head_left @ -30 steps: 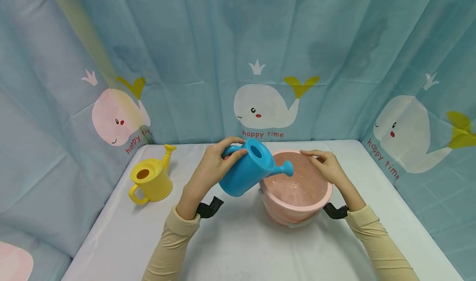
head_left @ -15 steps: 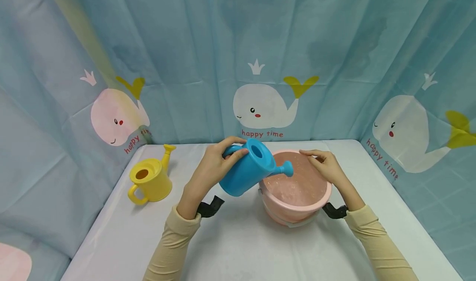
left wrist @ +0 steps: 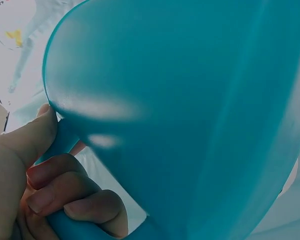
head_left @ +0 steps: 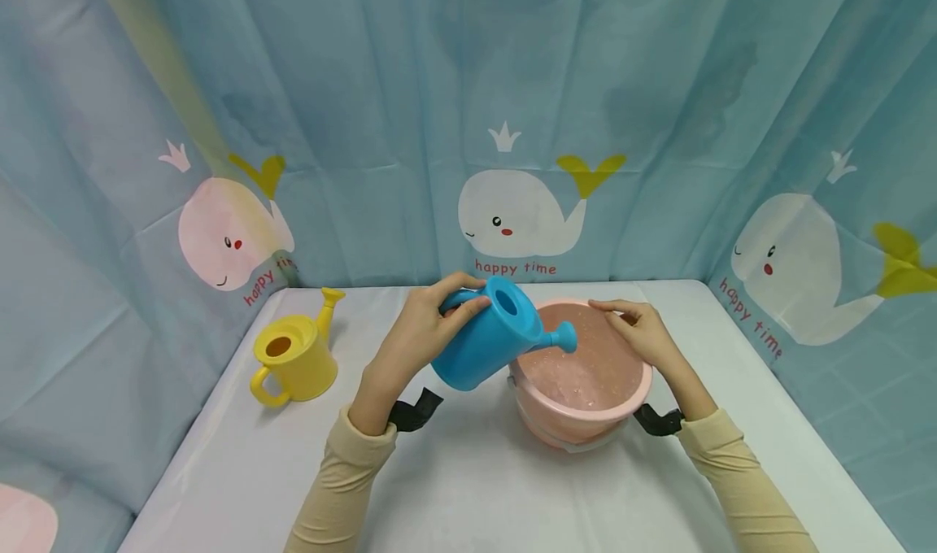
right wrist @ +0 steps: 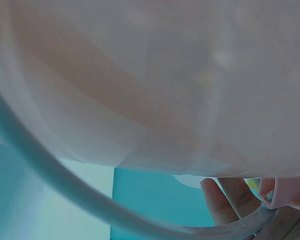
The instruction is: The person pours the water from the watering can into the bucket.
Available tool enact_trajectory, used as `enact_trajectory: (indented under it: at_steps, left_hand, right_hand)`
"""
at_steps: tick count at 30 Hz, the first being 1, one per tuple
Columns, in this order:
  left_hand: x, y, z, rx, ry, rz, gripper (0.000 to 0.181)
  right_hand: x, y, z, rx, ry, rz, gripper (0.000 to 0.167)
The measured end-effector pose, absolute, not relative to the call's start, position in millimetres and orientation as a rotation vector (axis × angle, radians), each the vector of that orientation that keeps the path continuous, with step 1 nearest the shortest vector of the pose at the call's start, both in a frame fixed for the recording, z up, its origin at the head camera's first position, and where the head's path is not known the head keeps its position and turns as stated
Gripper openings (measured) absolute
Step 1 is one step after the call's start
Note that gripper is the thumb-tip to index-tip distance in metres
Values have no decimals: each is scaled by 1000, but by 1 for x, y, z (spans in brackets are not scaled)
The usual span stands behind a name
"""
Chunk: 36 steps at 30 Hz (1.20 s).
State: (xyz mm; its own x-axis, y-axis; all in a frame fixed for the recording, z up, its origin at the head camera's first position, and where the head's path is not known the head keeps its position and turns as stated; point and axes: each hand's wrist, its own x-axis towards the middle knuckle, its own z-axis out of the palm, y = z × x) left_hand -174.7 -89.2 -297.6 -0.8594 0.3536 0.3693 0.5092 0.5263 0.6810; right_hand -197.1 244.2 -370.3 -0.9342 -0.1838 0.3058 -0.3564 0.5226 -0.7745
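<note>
A blue watering can (head_left: 479,346) is tilted to the right, its sprinkler head (head_left: 565,337) over the pink bucket (head_left: 560,424). My left hand (head_left: 410,335) holds the can by its handle; in the left wrist view the fingers (left wrist: 95,205) curl round the handle and the thumb touches the can's body. Inside the bucket, the surface (head_left: 574,386) looks wet, with bright ripples and drops. At the bucket's back right rim, my right hand (head_left: 646,335) grips the edge. The right wrist view shows fingers (right wrist: 219,202) outside the wall, near the bail handle (right wrist: 105,205).
A yellow watering can (head_left: 298,358) stands upright at the left of the white-covered table (head_left: 512,504). Blue curtains (head_left: 410,130) with printed whales hang behind and along both sides. A black strap (head_left: 416,411) is on the left wrist, and another strap (head_left: 657,420) on the right.
Both hands keep their hold, and the blue watering can stays tilted over the bucket. The head view shifts very slightly, and the ripples in the bucket vary.
</note>
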Motion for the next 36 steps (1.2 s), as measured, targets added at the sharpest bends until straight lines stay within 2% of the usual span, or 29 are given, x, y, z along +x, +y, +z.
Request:
enact_trajectory:
  at_steps: [36]
  left_hand:
    - [-175, -86, -295, -762, -2559, -1250, 26]
  right_hand:
    - [-196, 243, -371, 457, -2581, 1366, 27]
